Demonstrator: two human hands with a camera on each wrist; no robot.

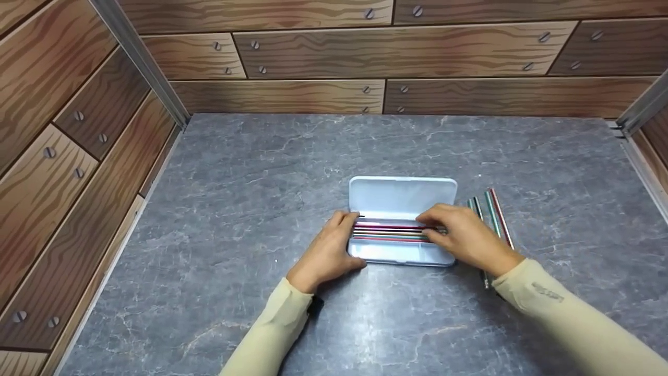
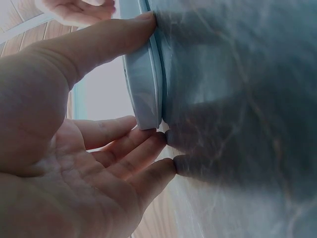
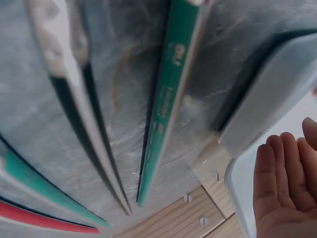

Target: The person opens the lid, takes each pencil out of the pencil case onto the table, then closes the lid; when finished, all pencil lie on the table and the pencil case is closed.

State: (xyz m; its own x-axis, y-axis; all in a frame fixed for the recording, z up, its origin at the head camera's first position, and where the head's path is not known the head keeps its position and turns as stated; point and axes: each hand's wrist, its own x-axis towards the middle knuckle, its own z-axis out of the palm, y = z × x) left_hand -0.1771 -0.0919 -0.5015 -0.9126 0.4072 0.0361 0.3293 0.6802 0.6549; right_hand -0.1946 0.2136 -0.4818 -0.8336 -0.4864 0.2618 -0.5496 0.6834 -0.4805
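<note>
A pale blue plastic pencil case [image 1: 403, 198] lies on the table with its lid folded back. Several pencils [image 1: 389, 233], among them magenta, red and dark ones, lie lengthwise in it. My left hand [image 1: 329, 249] holds the case's left end, thumb at the front side and fingers round the end and back. Over the pencils' right ends is my right hand [image 1: 459, 235], thumb and fingers apart. Its fingers [image 3: 285, 173] look straight in the right wrist view; contact with the pencils is hidden.
Right of the case, several loose pencils lie on the grey table [image 1: 245, 209], including a green pencil [image 1: 492, 211] and a red pencil [image 1: 501, 216], partly covered by my right wrist. Wood-patterned walls [image 1: 313, 52] stand at the back and sides.
</note>
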